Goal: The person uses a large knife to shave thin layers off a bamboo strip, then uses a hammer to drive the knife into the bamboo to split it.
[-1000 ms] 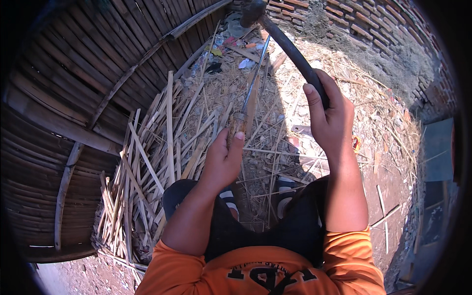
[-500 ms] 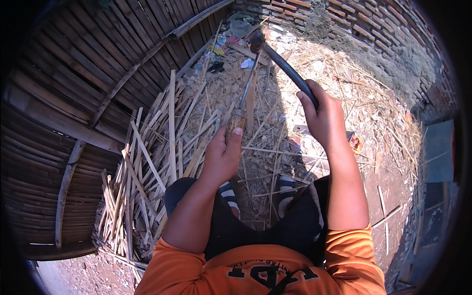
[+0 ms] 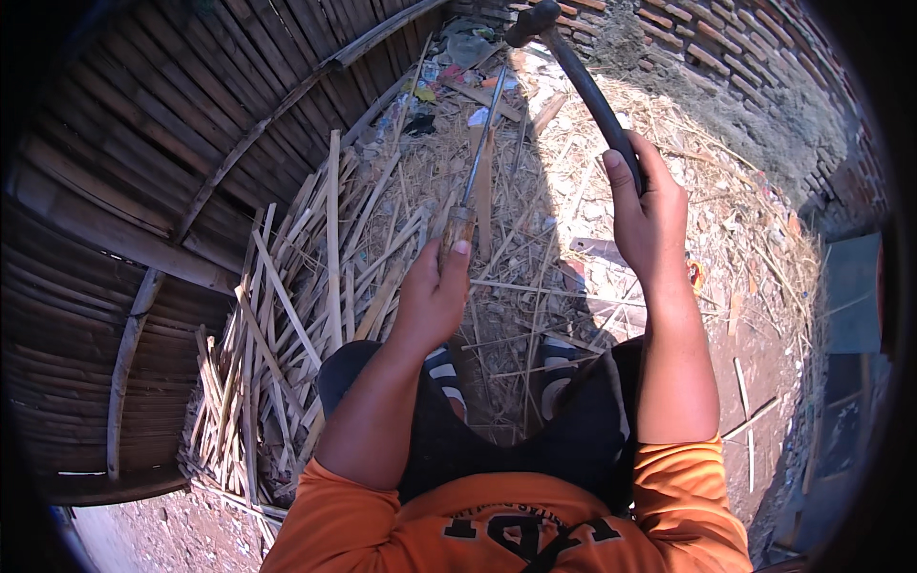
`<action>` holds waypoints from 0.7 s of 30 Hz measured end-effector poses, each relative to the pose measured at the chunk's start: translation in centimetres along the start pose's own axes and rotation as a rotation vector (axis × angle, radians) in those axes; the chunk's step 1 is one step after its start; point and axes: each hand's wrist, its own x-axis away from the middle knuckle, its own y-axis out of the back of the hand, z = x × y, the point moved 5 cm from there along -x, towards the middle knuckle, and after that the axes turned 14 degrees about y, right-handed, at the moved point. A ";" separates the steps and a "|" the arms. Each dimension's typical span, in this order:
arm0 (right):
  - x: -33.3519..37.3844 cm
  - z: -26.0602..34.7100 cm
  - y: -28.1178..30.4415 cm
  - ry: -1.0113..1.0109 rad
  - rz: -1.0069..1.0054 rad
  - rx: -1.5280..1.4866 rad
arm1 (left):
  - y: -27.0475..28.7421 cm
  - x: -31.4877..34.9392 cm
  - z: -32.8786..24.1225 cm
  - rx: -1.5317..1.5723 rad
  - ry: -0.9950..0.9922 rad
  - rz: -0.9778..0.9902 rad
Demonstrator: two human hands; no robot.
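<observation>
My left hand (image 3: 435, 291) grips the wooden handle of a long thin metal blade (image 3: 479, 143) that points away from me, its far end near an upright bamboo slat (image 3: 483, 196). My right hand (image 3: 650, 215) is closed around the dark handle of a hammer (image 3: 578, 76), raised high with its head near the top of the view. My knees in dark shorts and striped sandals sit below both hands.
A heap of split bamboo strips (image 3: 287, 315) lies at my left on straw-covered ground. A curved woven bamboo wall (image 3: 143, 191) fills the left side. A brick wall (image 3: 726, 48) runs at the upper right, with litter at its foot.
The hammer came down toward the blade half a second ago and is now lifted up again. My left hand has stayed on the blade's handle.
</observation>
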 end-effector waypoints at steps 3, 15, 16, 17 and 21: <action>0.5 -0.4 -0.2 0.035 -0.060 -0.047 | -0.1 0.0 0.2 -0.020 -0.017 -0.004; 0.9 -1.5 -1.9 -0.003 0.058 -0.007 | 0.0 -0.3 0.7 -0.011 0.008 -0.018; 1.1 -2.2 -2.5 -0.019 0.232 0.102 | -0.4 -0.4 0.4 -0.005 -0.002 -0.005; 2.0 -2.9 -3.3 -0.059 0.190 0.056 | -0.6 -0.5 0.4 -0.005 0.019 0.000; 1.0 -0.1 -1.6 0.063 0.010 -0.008 | 0.1 -1.2 1.1 -0.036 0.007 -0.044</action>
